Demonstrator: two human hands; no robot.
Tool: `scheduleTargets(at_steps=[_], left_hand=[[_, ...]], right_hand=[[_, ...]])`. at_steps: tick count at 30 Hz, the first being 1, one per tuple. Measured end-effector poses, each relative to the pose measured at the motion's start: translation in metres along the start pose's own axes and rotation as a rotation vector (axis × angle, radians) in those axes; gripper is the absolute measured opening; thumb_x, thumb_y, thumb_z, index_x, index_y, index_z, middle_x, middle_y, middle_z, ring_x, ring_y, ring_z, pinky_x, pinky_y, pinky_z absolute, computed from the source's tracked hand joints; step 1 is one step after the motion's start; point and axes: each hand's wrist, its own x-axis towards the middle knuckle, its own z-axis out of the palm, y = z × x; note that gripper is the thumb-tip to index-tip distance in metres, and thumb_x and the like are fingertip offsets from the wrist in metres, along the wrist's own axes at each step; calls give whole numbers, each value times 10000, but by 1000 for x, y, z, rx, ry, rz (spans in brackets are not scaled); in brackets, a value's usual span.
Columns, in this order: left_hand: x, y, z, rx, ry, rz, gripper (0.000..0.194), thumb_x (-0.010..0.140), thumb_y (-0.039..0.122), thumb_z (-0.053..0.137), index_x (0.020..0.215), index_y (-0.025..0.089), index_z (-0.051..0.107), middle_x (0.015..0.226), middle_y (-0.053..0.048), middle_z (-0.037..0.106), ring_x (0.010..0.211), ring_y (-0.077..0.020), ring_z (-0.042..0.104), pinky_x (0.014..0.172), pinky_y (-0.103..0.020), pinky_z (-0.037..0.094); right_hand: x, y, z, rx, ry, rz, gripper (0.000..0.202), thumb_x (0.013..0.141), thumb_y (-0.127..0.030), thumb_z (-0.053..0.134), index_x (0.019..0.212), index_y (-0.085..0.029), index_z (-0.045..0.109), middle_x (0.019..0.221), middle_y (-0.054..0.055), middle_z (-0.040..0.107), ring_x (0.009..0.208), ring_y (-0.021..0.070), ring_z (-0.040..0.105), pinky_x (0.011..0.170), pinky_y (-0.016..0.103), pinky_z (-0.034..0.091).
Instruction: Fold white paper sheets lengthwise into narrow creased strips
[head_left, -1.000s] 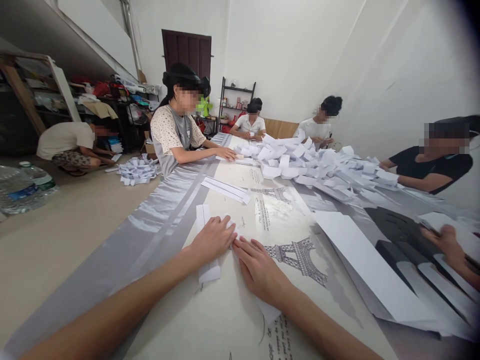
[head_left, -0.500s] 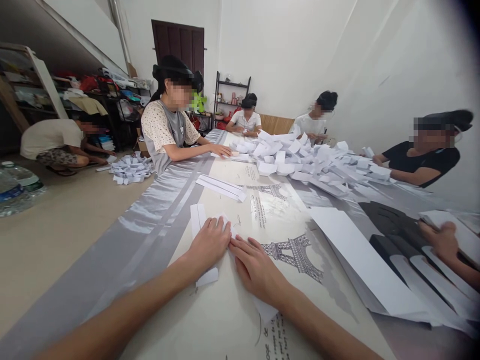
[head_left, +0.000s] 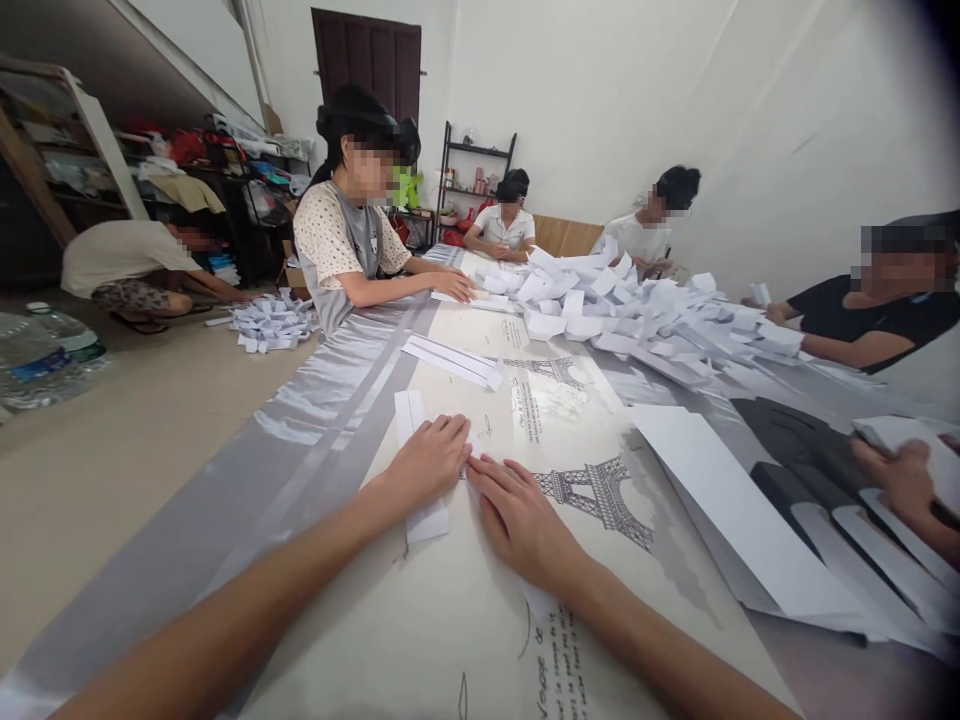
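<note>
My left hand point(head_left: 431, 460) is over a white paper strip point(head_left: 409, 410) on the table, its fingers bent and pressed down together. The strip's lower end point(head_left: 429, 524) shows below the wrist. My right hand point(head_left: 521, 515) meets it, fingertips almost touching, with the fingers bent over another white piece of paper. A bit of that paper point(head_left: 474, 446) shows between the two hands, and a pale corner sticks out under my right wrist. Most of this paper is hidden beneath my hands. Farther up lies a strip with dark lines point(head_left: 452, 361).
A large heap of folded white papers point(head_left: 615, 300) covers the table's far part. Long white sheets point(head_left: 720, 500) lie at right, near another person's hand point(head_left: 904, 480) holding paper. Several people sit around the table; one crouches by a paper pile point(head_left: 274, 322) on the floor.
The camera view has shifted, so the scene sits slightly farther right and higher. My hands stay together on the paper, with only small finger movement.
</note>
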Motion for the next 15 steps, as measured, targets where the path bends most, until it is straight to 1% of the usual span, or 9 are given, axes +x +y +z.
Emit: scheduleTargets(at_steps=[2, 5, 7, 10, 13, 15], left_hand=[[0, -1, 4, -17, 8, -27, 333, 1041, 191, 291, 1202, 102, 569, 1305, -191, 588, 1093, -292, 566, 870, -406, 453], [1, -2, 11, -77, 12, -72, 375, 1041, 251, 316, 1317, 90, 512, 1468, -220, 489, 1246, -330, 513, 970, -458, 423], [1, -4, 15, -109, 9, -86, 404, 1041, 289, 319, 1347, 95, 498, 1492, -218, 473, 1297, -338, 486, 1014, -476, 399], [1, -7, 19, -150, 13, -91, 425, 1038, 333, 333, 1357, 110, 503, 1511, -198, 461, 1332, -329, 465, 1055, -467, 377], [0, -10, 22, -221, 16, -107, 457, 1032, 378, 350, 1394, 135, 485, 1542, -173, 433, 1398, -323, 408, 1109, -467, 334], [-2, -13, 23, -258, -12, -118, 500, 1031, 420, 349, 1440, 149, 446, 1574, -161, 393, 1451, -322, 346, 1158, -488, 268]], right_hand=[[-1, -2, 0, -30, -3, 7, 449, 998, -111, 346, 1409, -180, 514, 1490, 110, 521, 1414, 261, 442, 1159, 502, 380], [-3, -3, -2, -74, -9, 49, 404, 1009, -154, 363, 1379, -175, 522, 1533, 131, 459, 1436, 278, 402, 1150, 504, 399], [-4, -4, -4, -101, -26, 58, 412, 1016, -181, 369, 1410, -173, 491, 1536, 129, 459, 1452, 289, 377, 1155, 516, 396], [-9, -5, -5, -138, -52, 41, 459, 1021, -194, 366, 1474, -141, 422, 1526, 147, 474, 1455, 296, 376, 1167, 538, 380], [-22, -9, -7, -175, -50, 24, 472, 1017, -194, 365, 1480, -127, 425, 1528, 163, 468, 1442, 308, 401, 1156, 553, 396], [-36, -13, -10, -204, -32, 10, 491, 1010, -202, 381, 1493, -118, 413, 1523, 174, 471, 1421, 330, 430, 1126, 570, 428]])
